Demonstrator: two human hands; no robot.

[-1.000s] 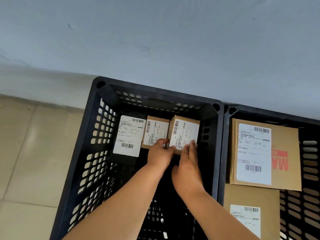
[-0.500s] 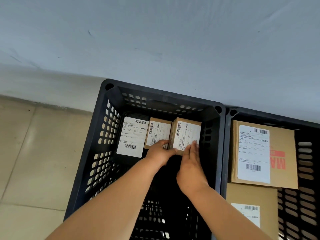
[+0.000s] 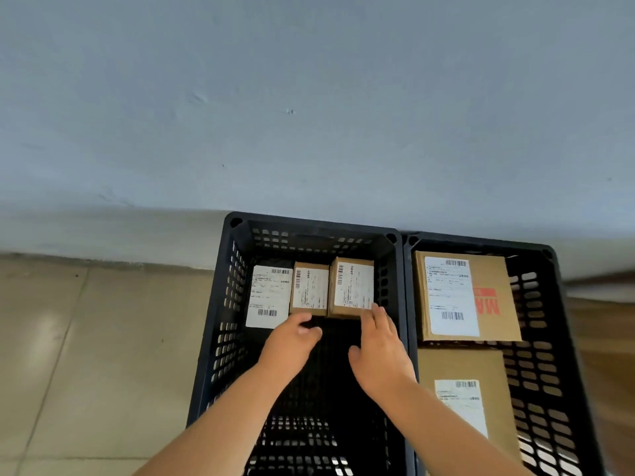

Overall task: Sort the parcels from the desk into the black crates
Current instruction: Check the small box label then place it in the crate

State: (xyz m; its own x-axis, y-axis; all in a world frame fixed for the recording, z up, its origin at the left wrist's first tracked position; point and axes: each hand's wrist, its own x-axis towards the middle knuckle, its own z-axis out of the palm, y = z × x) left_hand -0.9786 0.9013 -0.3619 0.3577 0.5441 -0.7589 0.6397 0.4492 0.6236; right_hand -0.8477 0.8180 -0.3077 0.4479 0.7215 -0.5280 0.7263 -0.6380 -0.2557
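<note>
Two black crates stand side by side against the wall. The left crate [image 3: 220, 324] holds three parcels in a row at its far end: a dark one with a big white label [image 3: 269, 297], a small brown box [image 3: 311, 292] and another small brown box [image 3: 352, 286]. My left hand [image 3: 292, 345] hovers just in front of the middle box, fingers loosely curled, holding nothing. My right hand [image 3: 381, 348] has straight fingers, its tips at the near right corner of the right box. The right crate [image 3: 549, 338] holds two large flat brown parcels [image 3: 494, 297], [image 3: 464, 369].
A pale grey wall [image 3: 309, 115] rises right behind the crates. Beige floor tiles [image 3: 103, 355] spread to the left of the left crate. The near half of the left crate's bottom is bare.
Both hands have drawn back from the right small box, which now sits in the row. The left hand no longer touches it. The camera has lifted, showing more wall.
</note>
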